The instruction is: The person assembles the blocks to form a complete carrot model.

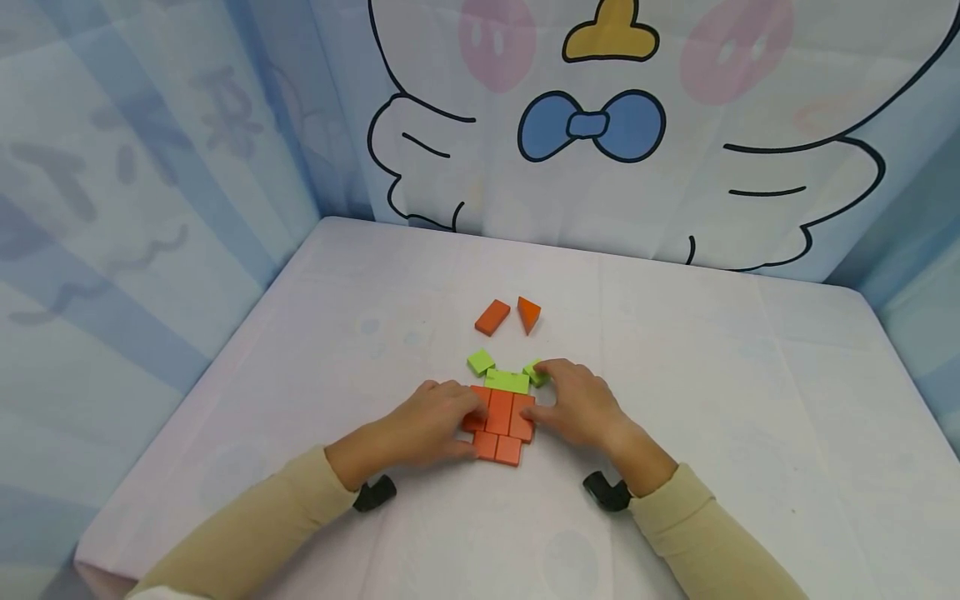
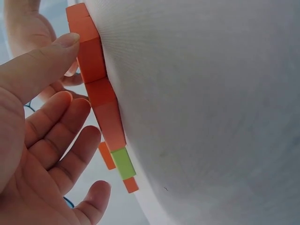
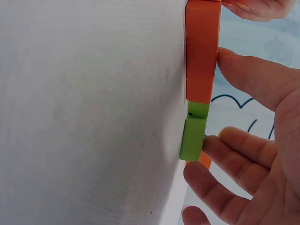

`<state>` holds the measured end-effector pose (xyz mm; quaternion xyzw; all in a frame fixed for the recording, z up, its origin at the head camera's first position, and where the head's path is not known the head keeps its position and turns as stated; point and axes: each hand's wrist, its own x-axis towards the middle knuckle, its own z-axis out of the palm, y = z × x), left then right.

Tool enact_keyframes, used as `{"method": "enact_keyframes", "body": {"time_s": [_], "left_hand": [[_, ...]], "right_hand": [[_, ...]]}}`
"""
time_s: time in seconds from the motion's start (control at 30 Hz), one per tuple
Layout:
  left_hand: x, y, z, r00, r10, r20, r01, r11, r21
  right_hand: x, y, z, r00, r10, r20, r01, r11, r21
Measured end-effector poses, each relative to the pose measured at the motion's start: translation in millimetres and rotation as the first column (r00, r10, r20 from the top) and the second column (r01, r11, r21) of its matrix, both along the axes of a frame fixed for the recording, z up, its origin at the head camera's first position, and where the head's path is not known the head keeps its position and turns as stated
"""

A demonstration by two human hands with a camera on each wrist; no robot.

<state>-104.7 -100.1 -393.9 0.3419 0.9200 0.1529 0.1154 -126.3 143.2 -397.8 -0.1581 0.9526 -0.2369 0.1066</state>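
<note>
Orange rectangular blocks (image 1: 499, 413) lie flat, edge to edge, in two rows on the table. A longer green block (image 1: 507, 382) adjoins their far side, with a small green block (image 1: 481, 362) at its left corner and another green block (image 1: 536, 373) at its right. My left hand (image 1: 431, 422) rests at the left side of the orange blocks; its thumb (image 2: 65, 41) touches an orange edge, fingers loosely bent. My right hand (image 1: 583, 407) is at the right side, its thumb (image 3: 243, 70) against an orange block while its fingertips touch the right green block.
Beyond the green blocks lie a loose orange rectangular block (image 1: 492, 317) and an orange triangular block (image 1: 528, 315). A pale cloth covers the table (image 1: 735, 400). Printed curtains (image 1: 480, 183) stand behind and along the sides. Black wrist cameras (image 1: 606, 492) sit under both wrists.
</note>
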Motion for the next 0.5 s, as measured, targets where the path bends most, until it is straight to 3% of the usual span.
{"method": "enact_keyframes", "body": {"time_s": [0.23, 0.37, 0.5], "left_hand": [[-1.4, 0.1, -1.2, 1.0, 0.002, 0.024, -0.002, 1.0, 0.001], [-8.7, -0.5, -0.2, 0.989, 0.039, 0.142, -0.046, 0.998, 0.047], [-26.4, -1.4, 3.5, 0.963, 0.124, 0.24, -0.153, 0.982, 0.107]], "right_hand": [[0.3, 0.1, 0.6, 1.0, 0.0, -0.003, 0.0, 1.0, -0.006], [-0.2, 0.0, 0.1, 1.0, 0.0, -0.003, 0.0, 1.0, -0.007], [-0.7, 0.4, 0.8, 1.0, 0.002, 0.002, -0.002, 1.0, -0.007]]}}
